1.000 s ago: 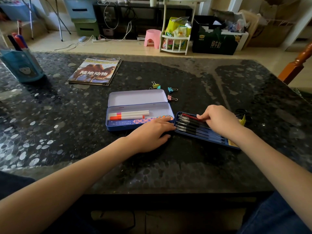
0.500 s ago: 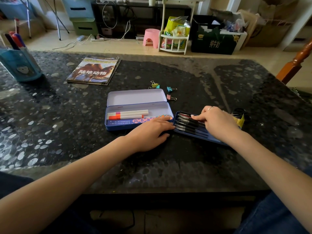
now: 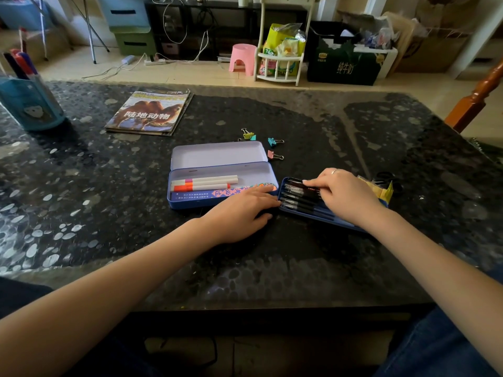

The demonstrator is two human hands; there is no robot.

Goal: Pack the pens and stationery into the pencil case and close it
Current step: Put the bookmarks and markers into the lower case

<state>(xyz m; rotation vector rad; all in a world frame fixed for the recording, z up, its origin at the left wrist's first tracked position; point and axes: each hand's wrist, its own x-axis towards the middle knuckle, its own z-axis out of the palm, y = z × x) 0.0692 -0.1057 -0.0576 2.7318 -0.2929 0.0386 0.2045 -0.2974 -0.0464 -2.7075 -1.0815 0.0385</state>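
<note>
On the dark speckled surface [image 3: 326, 268], the open blue metal pencil case [image 3: 217, 161] lies under the flat, straight-fingered left hand [image 3: 239, 210]. Beside it, the right hand [image 3: 345, 194] has crept leftward along the blue tray [image 3: 307, 213] since a second ago, its curled fingers [image 3: 313, 182] now pinching the black pens [image 3: 296, 197].

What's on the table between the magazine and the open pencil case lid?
Nothing: head view shows bare table between magazine and pencil case lid.

Magazine [image 3: 149, 113] ahead on my table [image 3: 313, 126]; blue pen holder [image 3: 28, 104] far left; pink stool [image 3: 242, 59] on floor.
</note>
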